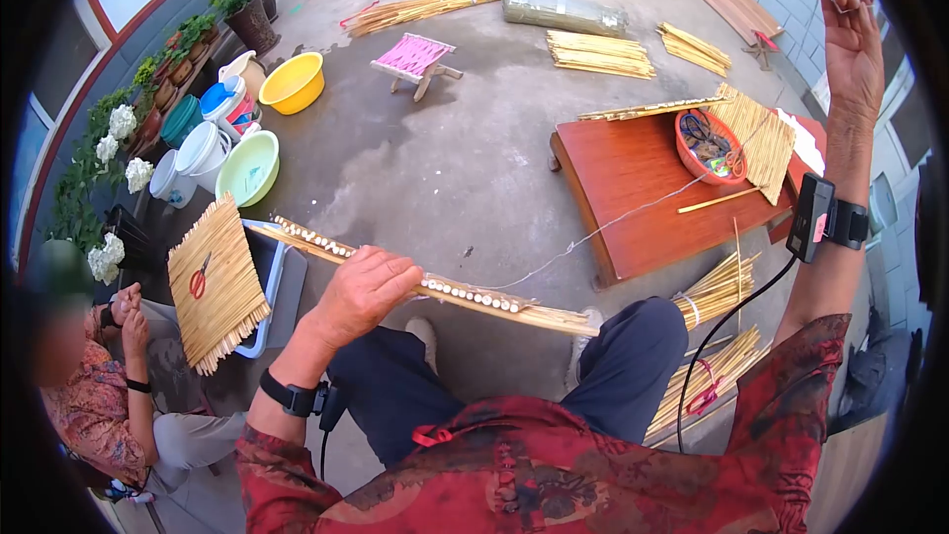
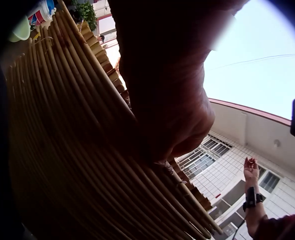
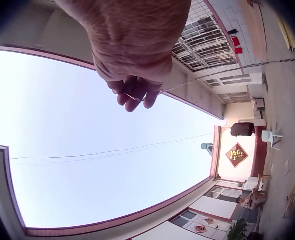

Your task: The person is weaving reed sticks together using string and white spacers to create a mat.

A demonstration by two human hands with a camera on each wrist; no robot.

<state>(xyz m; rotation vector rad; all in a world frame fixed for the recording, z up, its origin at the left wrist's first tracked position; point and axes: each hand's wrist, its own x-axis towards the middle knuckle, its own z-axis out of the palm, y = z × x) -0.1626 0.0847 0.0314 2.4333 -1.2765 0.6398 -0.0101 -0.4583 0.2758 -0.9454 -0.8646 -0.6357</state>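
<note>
We see the stalk mat [image 1: 470, 294] near the knees [image 1: 647, 328], its edge gripped by the left hand [image 1: 362, 292]; its cord [image 1: 595, 234] runs to the raised right hand [image 1: 852, 54], whose curled fingers [image 3: 151, 97] hold it; at right, a red table [image 1: 625, 218]

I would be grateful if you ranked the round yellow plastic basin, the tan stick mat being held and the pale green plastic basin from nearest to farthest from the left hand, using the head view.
1. Tan stick mat: gripped in the left hand.
2. Pale green plastic basin: ahead, on the left.
3. Yellow plastic basin: also left, beyond the green one.
</note>
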